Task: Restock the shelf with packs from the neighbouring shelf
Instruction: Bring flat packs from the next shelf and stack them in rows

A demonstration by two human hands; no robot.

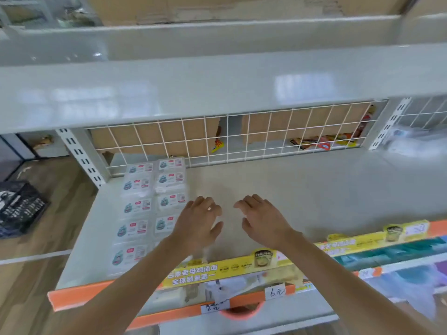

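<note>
Two rows of clear packs (147,204) with white, red and teal labels lie flat on the left part of the grey shelf (302,194). My left hand (197,221) hovers over the shelf just right of the packs, fingers relaxed, holding nothing. My right hand (262,218) hovers beside it, also relaxed and holding nothing. More clear packs (408,141) lie blurred on the neighbouring shelf at the far right, beyond the upright.
A white wire grid (229,139) backs the shelf, with cardboard boxes and snack packets behind it. An upper shelf (193,93) overhangs. An orange price rail (101,293) with a yellow banner edges the front. A black crate (19,206) stands on the floor at left.
</note>
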